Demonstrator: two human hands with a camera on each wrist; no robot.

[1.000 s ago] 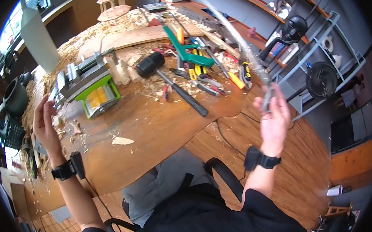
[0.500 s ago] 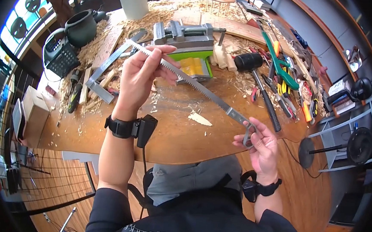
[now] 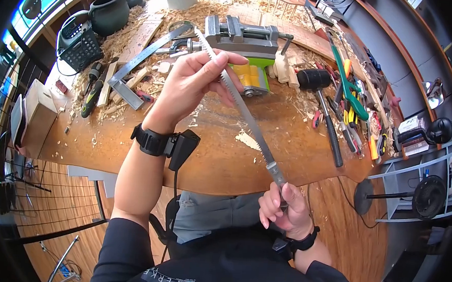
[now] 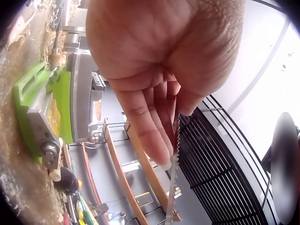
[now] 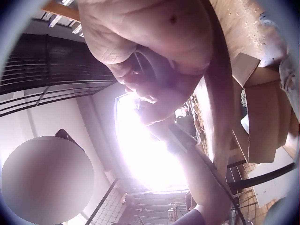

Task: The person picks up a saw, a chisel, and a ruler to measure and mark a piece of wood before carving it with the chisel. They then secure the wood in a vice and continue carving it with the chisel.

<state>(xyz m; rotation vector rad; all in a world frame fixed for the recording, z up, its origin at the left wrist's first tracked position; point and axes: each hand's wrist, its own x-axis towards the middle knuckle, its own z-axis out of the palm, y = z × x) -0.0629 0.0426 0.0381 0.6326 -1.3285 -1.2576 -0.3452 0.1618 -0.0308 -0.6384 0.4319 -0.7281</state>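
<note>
Since the earlier frame our right hand (image 3: 294, 214) has drawn in toward the body, below the bench's near edge, and the long grey metal saw with a toothed blade (image 3: 260, 139) now slants more steeply. Saw aloft, held at both ends, between us and the brown wooden bench (image 3: 208, 176). Our left hand (image 3: 190, 86) pinches the blade near its tip, thumb against fingers, the fingers fairly straight; the toothed edge runs close by the thumb in the left wrist view. Our right hand is closed, fingers curled round the handle end; exact finger placing is lost to glare in the right wrist view.

Beyond the blade: the grey steel vise (image 3: 243, 48), and left of it a silvery metal L-shaped square (image 3: 151, 53) among shavings. Black-headed mallet (image 3: 314, 79) lies to the right.

We judge the step to be holding and looking over the saw, no cutting under way. A next move would call for a firm handle grip and our left fingers clear of the teeth before the blade shifts.
</note>
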